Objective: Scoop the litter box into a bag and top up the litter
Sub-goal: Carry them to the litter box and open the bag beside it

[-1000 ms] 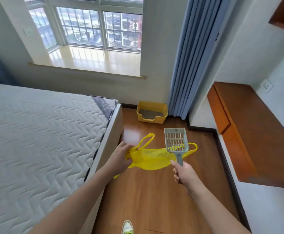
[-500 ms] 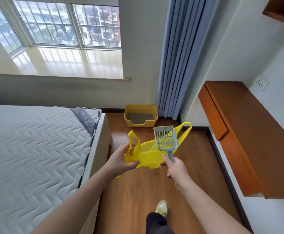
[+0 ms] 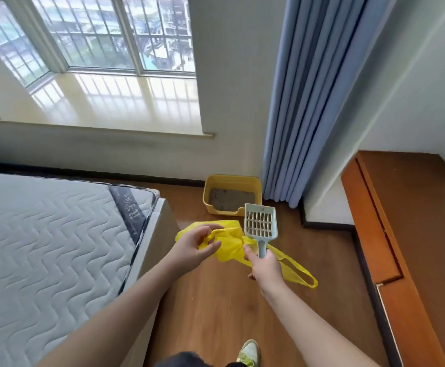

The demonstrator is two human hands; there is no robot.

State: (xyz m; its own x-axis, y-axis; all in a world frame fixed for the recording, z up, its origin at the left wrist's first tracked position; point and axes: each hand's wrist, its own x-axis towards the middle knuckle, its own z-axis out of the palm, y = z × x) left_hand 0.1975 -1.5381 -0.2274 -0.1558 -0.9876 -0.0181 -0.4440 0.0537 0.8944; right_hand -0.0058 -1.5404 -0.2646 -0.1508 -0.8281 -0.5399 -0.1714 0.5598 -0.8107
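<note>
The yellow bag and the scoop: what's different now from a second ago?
The person has walked closer to the litter box, which now looks bigger and nearer. The yellow bag has gone from stretched out between the hands to bunched up, one handle loop now dangling down on the right. Same as before: the left hand grips the bag, the right hand holds the scoop upright, and the box sits by the curtain.

My left hand (image 3: 193, 247) pinching the yellow bag (image 3: 229, 243), my right hand (image 3: 265, 266) gripping the grey scoop (image 3: 260, 225) upright, bag between both, litter box (image 3: 232, 194) on the floor beyond them
</note>
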